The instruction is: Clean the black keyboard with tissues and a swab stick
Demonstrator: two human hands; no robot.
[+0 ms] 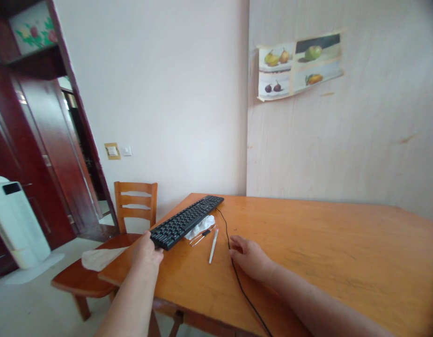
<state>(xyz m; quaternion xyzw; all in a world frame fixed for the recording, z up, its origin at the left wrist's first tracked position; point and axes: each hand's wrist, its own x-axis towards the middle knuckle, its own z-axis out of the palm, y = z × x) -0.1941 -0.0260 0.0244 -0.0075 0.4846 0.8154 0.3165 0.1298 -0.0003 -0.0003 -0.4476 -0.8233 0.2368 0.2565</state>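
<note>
A black computer keyboard [188, 220] lies slantwise at the left side of the wooden table [307, 238]. My left hand [148, 250] grips its near end, with the fingers partly hidden beneath it. My right hand [249, 257] rests on the table with curled fingers at the black cable [239, 281]; whether they pinch the cable is hard to make out. Between my hands lies a white pen [213, 245]. Beside it are a tweezers-like metal tool with a black part [202, 236] and a crumpled white tissue [200, 228], partly behind the keyboard.
A wooden chair [135, 206] stands left of the table, with a whitish cloth or paper [104, 258] over its seat. Farther left is a white upright appliance [21, 224] on the floor. Fruit pictures [300, 65] hang on the wall panel behind the table.
</note>
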